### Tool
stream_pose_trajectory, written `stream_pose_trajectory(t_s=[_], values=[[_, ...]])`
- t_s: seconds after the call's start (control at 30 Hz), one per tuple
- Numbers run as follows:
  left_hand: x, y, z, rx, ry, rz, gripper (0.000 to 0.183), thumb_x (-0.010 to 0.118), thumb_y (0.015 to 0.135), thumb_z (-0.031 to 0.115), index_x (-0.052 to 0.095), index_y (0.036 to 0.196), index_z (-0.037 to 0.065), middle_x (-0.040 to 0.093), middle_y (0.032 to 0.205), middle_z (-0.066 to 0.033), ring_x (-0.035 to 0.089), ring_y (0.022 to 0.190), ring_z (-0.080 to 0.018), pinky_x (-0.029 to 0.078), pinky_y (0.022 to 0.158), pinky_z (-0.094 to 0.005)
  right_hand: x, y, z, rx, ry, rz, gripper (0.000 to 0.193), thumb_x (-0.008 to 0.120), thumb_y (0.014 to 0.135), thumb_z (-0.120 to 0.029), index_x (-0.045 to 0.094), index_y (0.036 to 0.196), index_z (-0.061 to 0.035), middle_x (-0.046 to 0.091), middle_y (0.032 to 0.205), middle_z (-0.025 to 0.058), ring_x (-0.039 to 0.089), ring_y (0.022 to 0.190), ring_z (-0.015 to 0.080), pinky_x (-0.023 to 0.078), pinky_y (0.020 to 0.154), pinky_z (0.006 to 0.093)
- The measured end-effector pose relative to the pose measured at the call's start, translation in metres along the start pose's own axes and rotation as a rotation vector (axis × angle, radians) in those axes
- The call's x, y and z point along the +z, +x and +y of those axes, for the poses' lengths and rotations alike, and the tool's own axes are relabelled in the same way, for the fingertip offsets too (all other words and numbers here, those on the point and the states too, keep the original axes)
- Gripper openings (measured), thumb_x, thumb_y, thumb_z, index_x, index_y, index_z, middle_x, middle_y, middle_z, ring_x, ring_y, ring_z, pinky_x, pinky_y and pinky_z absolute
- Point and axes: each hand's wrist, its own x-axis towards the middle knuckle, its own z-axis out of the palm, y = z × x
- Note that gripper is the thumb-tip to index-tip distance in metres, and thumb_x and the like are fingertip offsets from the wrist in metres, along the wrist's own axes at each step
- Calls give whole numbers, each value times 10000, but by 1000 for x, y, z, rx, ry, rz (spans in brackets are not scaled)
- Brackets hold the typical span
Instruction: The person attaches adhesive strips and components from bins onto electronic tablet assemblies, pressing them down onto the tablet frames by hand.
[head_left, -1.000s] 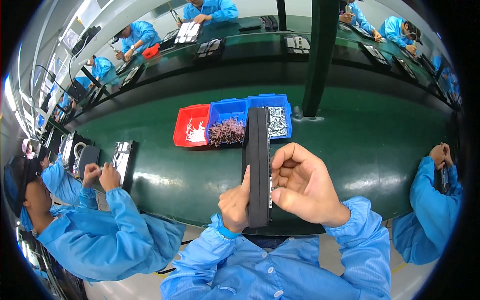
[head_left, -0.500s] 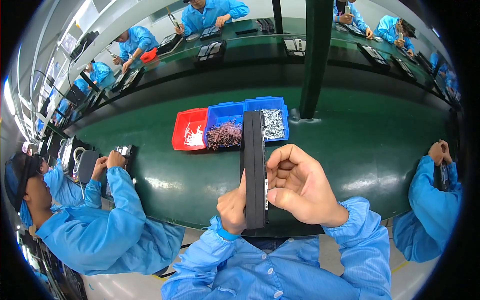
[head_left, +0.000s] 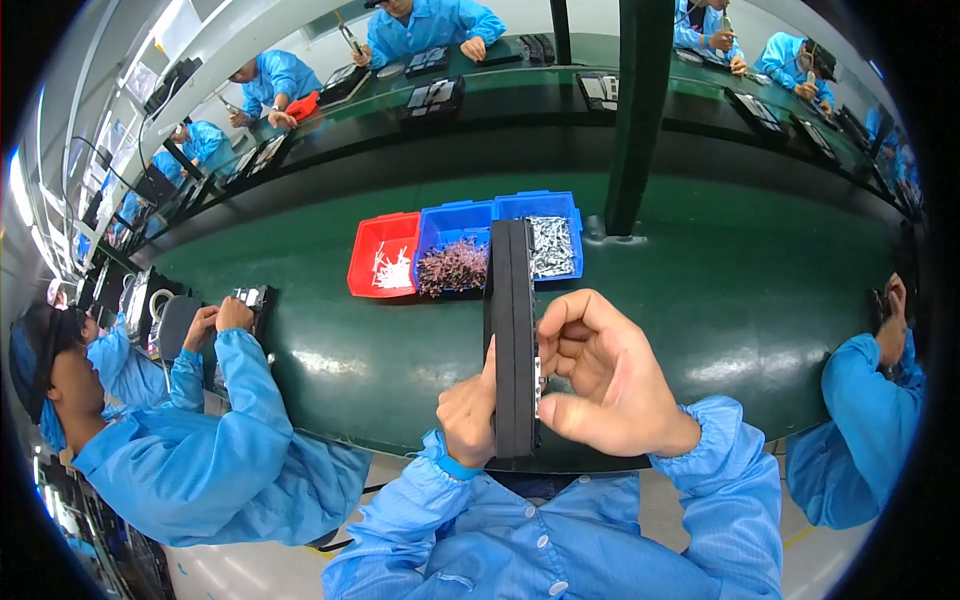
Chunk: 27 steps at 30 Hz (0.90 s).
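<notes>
standing on edge above the near rim of the dark green glossy workbench (head_left: 300,360), the long flat black rectangular panel (head_left: 511,330) runs its long axis straight away from the person. the left hand (head_left: 468,410) clamps its near end from the left, fingers pressed against the face. the right hand (head_left: 600,375) curls in from the right, thumb and fingertips pinching at the panel's right edge, the nearer hand to that edge. a red plastic bin (head_left: 385,255) and two blue plastic bins (head_left: 500,212) sit just beyond the far end.

Bright, even overhead light is filling the hall, and a window strip is blowing out white at the far left. Soft glare is streaking across the glossy green table (head_left: 760,300). Fisheye distortion is bending straight edges toward the black circular rim. Focus is staying sharp at centre, softening slightly outward.
</notes>
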Motion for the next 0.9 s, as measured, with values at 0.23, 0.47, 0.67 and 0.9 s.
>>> stream_pose_trajectory(t_s=[0.23, 0.47, 0.67, 0.9], values=[[-4, 4, 2, 30, 51, -54, 660, 755, 725, 37, 521, 1315, -145, 644, 628, -101, 624, 494, -182, 477, 461, -304, -4, 4, -4, 67, 26, 52, 447, 647, 755, 38, 436, 1148, 7, 524, 1045, 94, 567, 949, 137, 495, 865, 299], [-4, 1, 3, -89, -20, -65, 677, 749, 726, 47, 503, 1324, -156, 689, 702, -132, 684, 570, -210, 528, 518, -303, -1, 1, 3, 0, -6, -3, 524, 686, 725, 17, 425, 1178, 2, 509, 1075, 88, 556, 976, 140, 480, 890, 301], [-4, 4, 0, 62, 12, -15, 688, 746, 725, 45, 498, 1338, -144, 693, 709, -124, 683, 570, -209, 531, 522, -305, -5, 2, 0, 33, 72, 39, 574, 747, 765, 15, 416, 1234, 7, 544, 1054, 91, 551, 944, 132, 482, 838, 286], [-17, 1, 27, -420, -212, 139, 169, 718, 783, -16, 642, 934, -18, 665, 788, -62, 637, 654, -145, 498, 597, -258, -84, -37, 13, 8, -805, 426, 417, 721, 877, -161, 530, 1217, -13, 566, 1021, 32, 476, 719, 41, 418, 654, 190]])
